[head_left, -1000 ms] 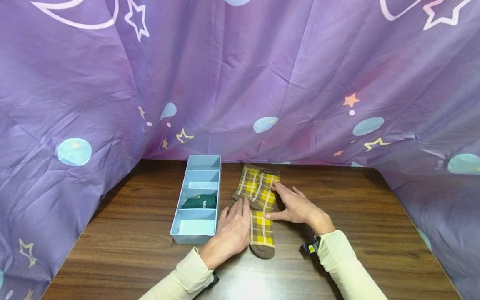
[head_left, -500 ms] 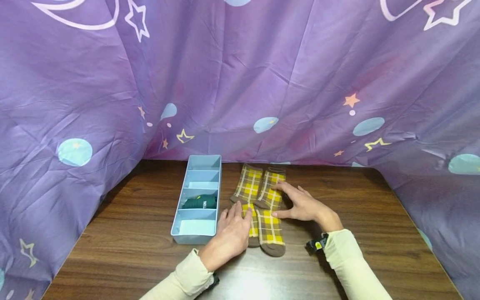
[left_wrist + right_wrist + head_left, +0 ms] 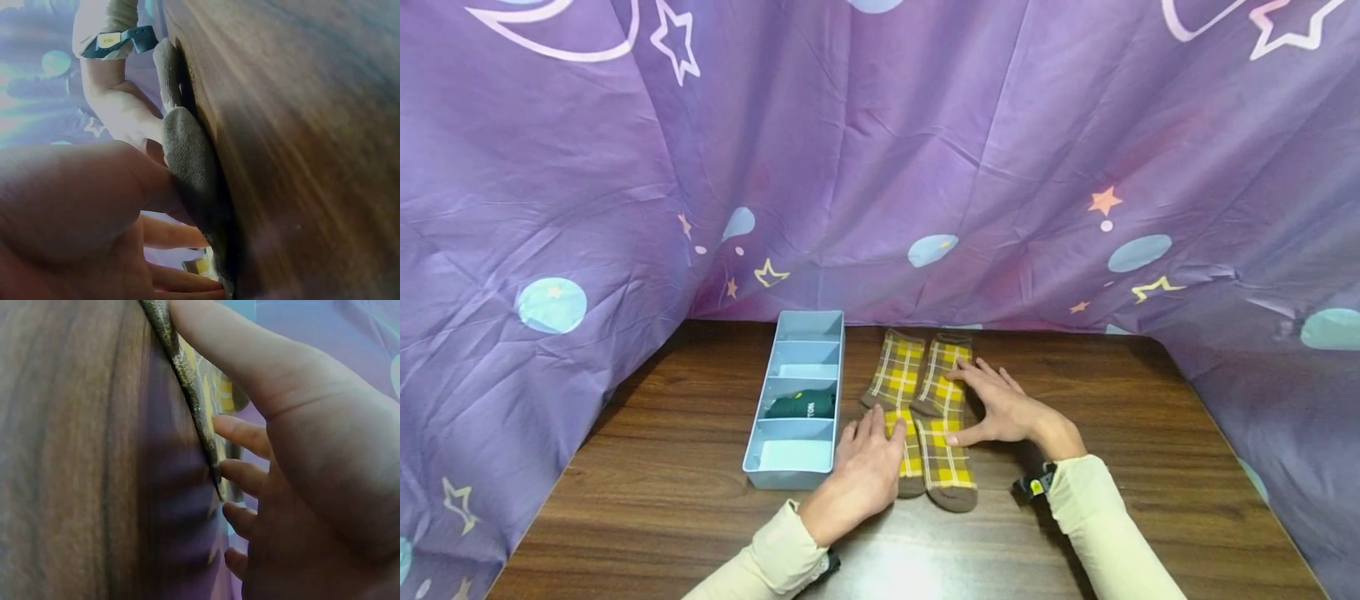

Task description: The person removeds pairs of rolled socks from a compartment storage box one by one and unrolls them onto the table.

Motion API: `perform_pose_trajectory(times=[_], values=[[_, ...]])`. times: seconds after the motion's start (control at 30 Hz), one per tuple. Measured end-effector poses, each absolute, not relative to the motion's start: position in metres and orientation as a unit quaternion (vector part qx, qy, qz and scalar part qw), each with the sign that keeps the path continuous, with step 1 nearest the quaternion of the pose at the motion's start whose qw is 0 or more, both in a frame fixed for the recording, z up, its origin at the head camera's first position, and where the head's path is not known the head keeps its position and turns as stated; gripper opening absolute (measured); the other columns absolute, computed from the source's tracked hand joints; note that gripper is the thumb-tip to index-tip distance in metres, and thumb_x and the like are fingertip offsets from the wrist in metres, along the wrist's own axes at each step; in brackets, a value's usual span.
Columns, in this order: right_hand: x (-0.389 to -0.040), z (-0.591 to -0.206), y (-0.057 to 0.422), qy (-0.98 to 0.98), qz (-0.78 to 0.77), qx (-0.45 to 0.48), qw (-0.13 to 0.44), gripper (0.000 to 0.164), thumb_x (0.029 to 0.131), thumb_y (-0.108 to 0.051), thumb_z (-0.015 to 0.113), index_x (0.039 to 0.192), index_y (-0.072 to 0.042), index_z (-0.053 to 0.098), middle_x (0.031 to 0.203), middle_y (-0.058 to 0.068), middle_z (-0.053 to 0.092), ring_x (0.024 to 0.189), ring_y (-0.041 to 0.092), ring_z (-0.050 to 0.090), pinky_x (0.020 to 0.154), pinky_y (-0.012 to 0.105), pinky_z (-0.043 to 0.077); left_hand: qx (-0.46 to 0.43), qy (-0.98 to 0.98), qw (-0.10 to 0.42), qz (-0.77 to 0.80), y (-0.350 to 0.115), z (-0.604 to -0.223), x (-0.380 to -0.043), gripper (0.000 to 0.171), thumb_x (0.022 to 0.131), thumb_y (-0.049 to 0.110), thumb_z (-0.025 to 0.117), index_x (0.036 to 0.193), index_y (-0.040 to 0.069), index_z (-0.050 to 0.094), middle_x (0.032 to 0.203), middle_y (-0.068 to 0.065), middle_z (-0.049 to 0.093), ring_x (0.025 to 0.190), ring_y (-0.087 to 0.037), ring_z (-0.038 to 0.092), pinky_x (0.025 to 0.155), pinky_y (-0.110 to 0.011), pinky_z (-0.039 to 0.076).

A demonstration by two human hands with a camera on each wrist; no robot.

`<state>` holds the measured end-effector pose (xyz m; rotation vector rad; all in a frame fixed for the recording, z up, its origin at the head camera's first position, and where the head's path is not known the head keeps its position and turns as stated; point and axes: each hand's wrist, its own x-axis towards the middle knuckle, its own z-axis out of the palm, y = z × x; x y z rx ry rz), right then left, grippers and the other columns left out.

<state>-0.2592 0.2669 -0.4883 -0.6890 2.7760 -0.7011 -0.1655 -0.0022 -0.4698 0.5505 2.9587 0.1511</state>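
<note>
Two yellow and brown plaid socks lie flat side by side on the table, cuffs toward the back and toes toward the front. My left hand (image 3: 868,458) rests on the left sock (image 3: 897,371), fingers extended over its middle and hiding part of its foot. On the right sock (image 3: 946,454), my right hand (image 3: 1003,408) touches the right edge with spread fingertips and thumb. In the left wrist view, the brown toe (image 3: 187,144) of a sock shows beside the left thumb. The right wrist view shows the right fingers (image 3: 240,475) along the sock's edge.
A light blue divided box (image 3: 790,479) stands left of the socks, close to the left hand. One compartment holds a dark green rolled cloth item (image 3: 801,404) with white lettering. A purple patterned curtain (image 3: 880,167) hangs behind the wooden table (image 3: 1112,433).
The overlapping socks have come apart, the right one shifting rightward with my right hand. More of the left sock's foot now shows. In the last half second, the right toe has slid slightly right.
</note>
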Motion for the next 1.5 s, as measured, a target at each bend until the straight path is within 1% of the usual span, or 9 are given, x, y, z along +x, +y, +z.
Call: perform_pose_trajectory(times=[0.2, 0.5, 0.8, 0.87, 0.97, 1.1, 1.2, 1.3, 1.5], values=[[-0.258, -0.486, 0.269, 0.934, -0.244, -0.239, 0.109, 0.109, 0.074, -0.061, 0.095, 0.160, -0.014, 0.047, 0.178, 0.025, 0.022, 0.166, 0.053, 0.010, 0.128, 0.077, 0.001, 0.182, 0.980, 0.066, 0.051, -0.002, -0.470, -0.165, 0.073, 0.092, 0.018, 0.079, 0.160, 0.015, 0.051, 0.169, -0.028, 0.040, 0.157, -0.038, 0.043, 0.127, -0.052, 0.038], [-0.258, -0.488, 0.271, 0.934, -0.241, -0.246, 0.100, 0.109, 0.074, -0.063, 0.094, 0.160, -0.013, 0.049, 0.177, 0.026, 0.027, 0.165, 0.054, 0.013, 0.129, 0.076, 0.006, 0.186, 0.979, 0.066, 0.051, -0.003, -0.468, -0.164, 0.071, 0.094, 0.016, 0.078, 0.160, 0.015, 0.051, 0.169, -0.028, 0.040, 0.157, -0.038, 0.044, 0.126, -0.051, 0.039], [-0.259, -0.488, 0.271, 0.932, -0.247, -0.246, 0.099, 0.110, 0.074, -0.061, 0.094, 0.161, -0.012, 0.048, 0.177, 0.026, 0.024, 0.165, 0.054, 0.012, 0.128, 0.077, 0.006, 0.186, 0.978, 0.074, 0.060, -0.003, -0.465, -0.163, 0.070, 0.095, 0.016, 0.077, 0.160, 0.015, 0.050, 0.169, -0.028, 0.039, 0.156, -0.041, 0.045, 0.126, -0.052, 0.041], [-0.259, -0.488, 0.270, 0.931, -0.250, -0.249, 0.096, 0.109, 0.074, -0.061, 0.094, 0.161, -0.011, 0.049, 0.177, 0.027, 0.024, 0.165, 0.054, 0.012, 0.127, 0.078, 0.006, 0.198, 0.976, 0.053, 0.070, -0.005, -0.463, -0.163, 0.069, 0.094, 0.016, 0.078, 0.157, 0.013, 0.052, 0.167, -0.028, 0.044, 0.152, -0.041, 0.050, 0.123, -0.052, 0.044], [-0.260, -0.487, 0.267, 0.930, -0.257, -0.248, 0.087, 0.105, 0.076, -0.060, 0.093, 0.158, -0.009, 0.053, 0.176, 0.028, 0.028, 0.165, 0.054, 0.015, 0.127, 0.079, 0.007, 0.233, 0.968, -0.007, 0.088, -0.007, -0.461, -0.163, 0.064, 0.092, 0.020, 0.080, 0.151, 0.011, 0.058, 0.158, -0.025, 0.056, 0.141, -0.039, 0.061, 0.113, -0.050, 0.054], [-0.260, -0.482, 0.260, 0.927, -0.264, -0.264, 0.034, 0.081, 0.088, -0.049, 0.089, 0.150, -0.004, 0.061, 0.168, 0.031, 0.042, 0.161, 0.055, 0.028, 0.126, 0.080, 0.016, 0.287, 0.946, -0.097, 0.115, -0.011, -0.455, -0.167, 0.052, 0.095, 0.022, 0.078, 0.144, 0.010, 0.065, 0.143, -0.017, 0.070, 0.122, -0.033, 0.073, 0.097, -0.046, 0.062], [-0.259, -0.475, 0.253, 0.918, -0.279, -0.283, -0.010, 0.062, 0.094, -0.034, 0.085, 0.143, -0.001, 0.066, 0.155, 0.028, 0.058, 0.150, 0.050, 0.048, 0.124, 0.072, 0.033, 0.310, 0.929, -0.139, 0.144, -0.015, -0.448, -0.171, 0.048, 0.098, 0.021, 0.075, 0.143, 0.010, 0.066, 0.137, -0.011, 0.074, 0.113, -0.030, 0.076, 0.092, -0.044, 0.064], [-0.255, -0.466, 0.242, 0.907, -0.295, -0.298, -0.033, 0.051, 0.097, -0.026, 0.083, 0.139, -0.001, 0.068, 0.142, 0.020, 0.070, 0.138, 0.040, 0.064, 0.117, 0.060, 0.048, 0.318, 0.916, -0.170, 0.176, -0.022, -0.440, -0.173, 0.047, 0.098, 0.018, 0.074, 0.144, 0.011, 0.065, 0.133, -0.009, 0.076, 0.109, -0.028, 0.077, 0.089, -0.042, 0.064], [-0.243, -0.446, 0.219, 0.896, -0.311, -0.314, -0.031, 0.039, 0.100, -0.028, 0.080, 0.134, -0.012, 0.073, 0.133, 0.009, 0.077, 0.128, 0.028, 0.071, 0.110, 0.049, 0.056, 0.318, 0.896, -0.210, 0.227, -0.041, -0.425, -0.177, 0.040, 0.100, 0.014, 0.071, 0.140, 0.012, 0.068, 0.127, -0.006, 0.079, 0.108, -0.025, 0.077, 0.089, -0.041, 0.064]])
